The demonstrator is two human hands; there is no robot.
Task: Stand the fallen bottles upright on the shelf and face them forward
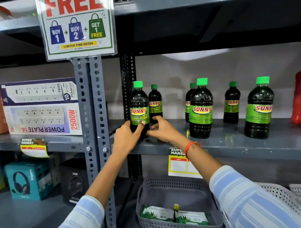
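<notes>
At the left end of the grey shelf [232, 145], an upright front bottle [139, 107] with its SUNNY label facing forward is clasped low down by the left hand [128, 136], thumb across the label. The right hand [161, 128] is curled against its lower right side. Five more green-capped bottles are seen upright along the shelf.

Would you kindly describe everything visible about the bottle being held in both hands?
The held bottle is dark, clear-looking plastic with a green screw cap and a green SUNNY label facing forward. It stands upright at the shelf front's left end. The left hand grips its lower body; the right hand touches its base.
</notes>
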